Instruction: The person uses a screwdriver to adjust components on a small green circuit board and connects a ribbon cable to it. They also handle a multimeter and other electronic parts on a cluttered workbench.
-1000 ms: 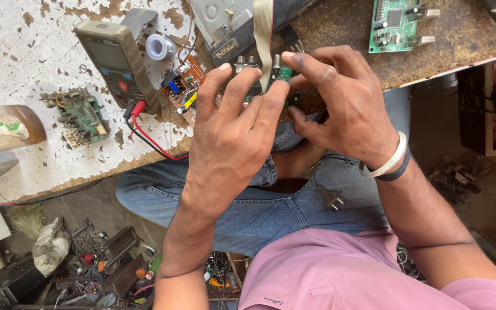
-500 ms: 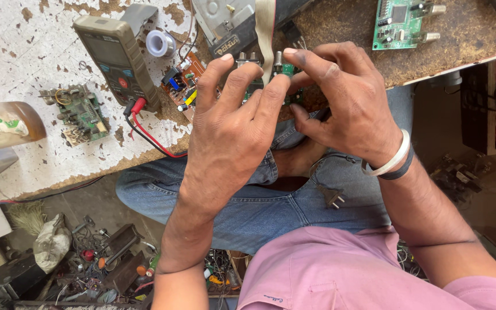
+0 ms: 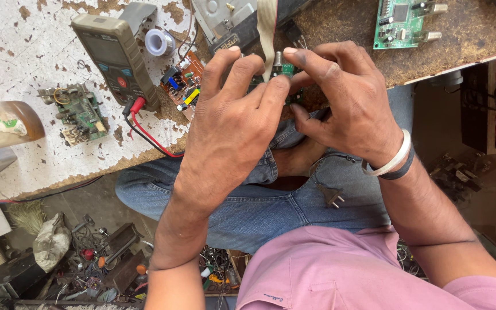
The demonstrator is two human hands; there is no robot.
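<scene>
Both hands meet at upper centre of the frame, over the tabletop [image 3: 41, 155] edge. The left hand [image 3: 233, 123] and right hand [image 3: 345, 103] close their fingertips together on a small green circuit board [image 3: 287, 70], largely hidden behind the fingers; a grey ribbon cable [image 3: 267, 26] runs up from it to a metal chassis [image 3: 225, 23] at top centre. Just left of the hands lies an orange-brown circuit board [image 3: 183, 83]. Further left, a multimeter [image 3: 116, 54] with red and black leads [image 3: 147, 135] rests beside a solder spool [image 3: 159, 42]. A second green board [image 3: 76, 113] lies at left, another [image 3: 400, 22] at upper right. A white bangle [image 3: 390, 163] circles the right wrist.
</scene>
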